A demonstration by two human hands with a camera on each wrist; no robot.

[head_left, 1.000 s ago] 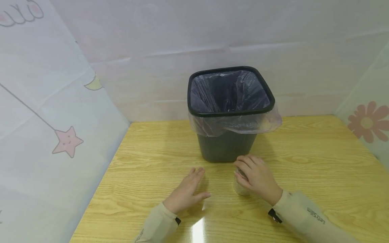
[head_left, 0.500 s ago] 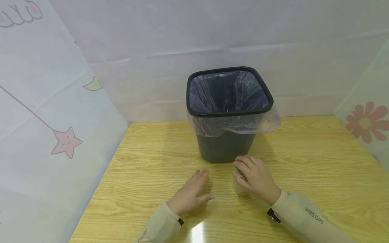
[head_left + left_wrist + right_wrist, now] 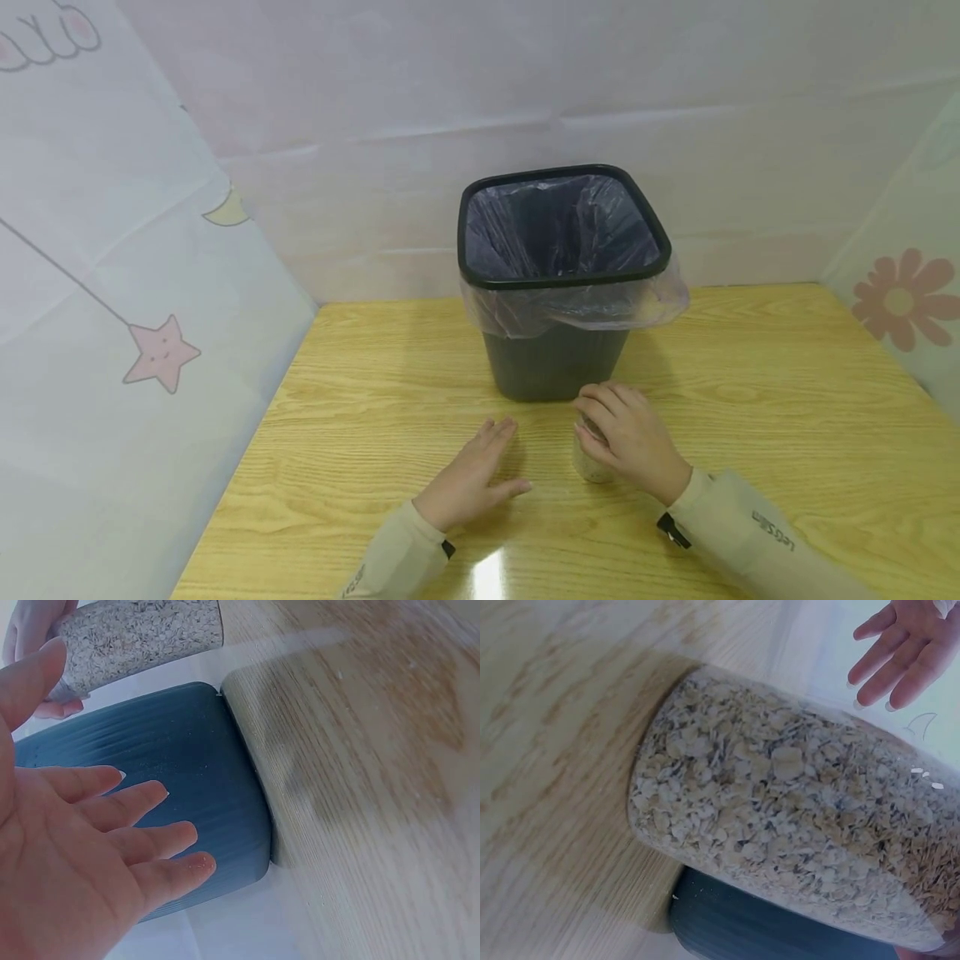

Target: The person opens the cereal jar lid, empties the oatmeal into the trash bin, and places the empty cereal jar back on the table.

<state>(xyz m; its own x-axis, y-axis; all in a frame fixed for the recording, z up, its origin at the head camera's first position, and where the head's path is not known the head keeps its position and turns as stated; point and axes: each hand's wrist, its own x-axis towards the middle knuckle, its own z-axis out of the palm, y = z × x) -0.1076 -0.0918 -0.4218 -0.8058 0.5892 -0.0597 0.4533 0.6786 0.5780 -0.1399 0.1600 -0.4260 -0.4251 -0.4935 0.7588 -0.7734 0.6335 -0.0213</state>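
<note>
A clear jar full of rolled oats (image 3: 780,802) stands upright on the wooden table, just in front of the trash bin. My right hand (image 3: 633,442) grips it around the top, fingers and thumb curled over the upper part, hiding much of it in the head view. Left of the jar, my left hand (image 3: 471,479) holds nothing; its fingers are extended and the thumb is spread toward the jar. The left wrist view shows that palm (image 3: 75,847) facing the camera, with the oat jar (image 3: 150,637) beyond the thumb.
A dark square trash bin (image 3: 555,362) stands behind both hands, lined with a thin translucent bag (image 3: 637,304) folded over its rim. Pale printed sheets (image 3: 375,208) enclose the yellow wood table (image 3: 360,400) at the back and sides.
My left hand has shifted slightly to the right, toward the jar. The right hand keeps its grip, and the jar stays in place apart from a small drift of the camera.
</note>
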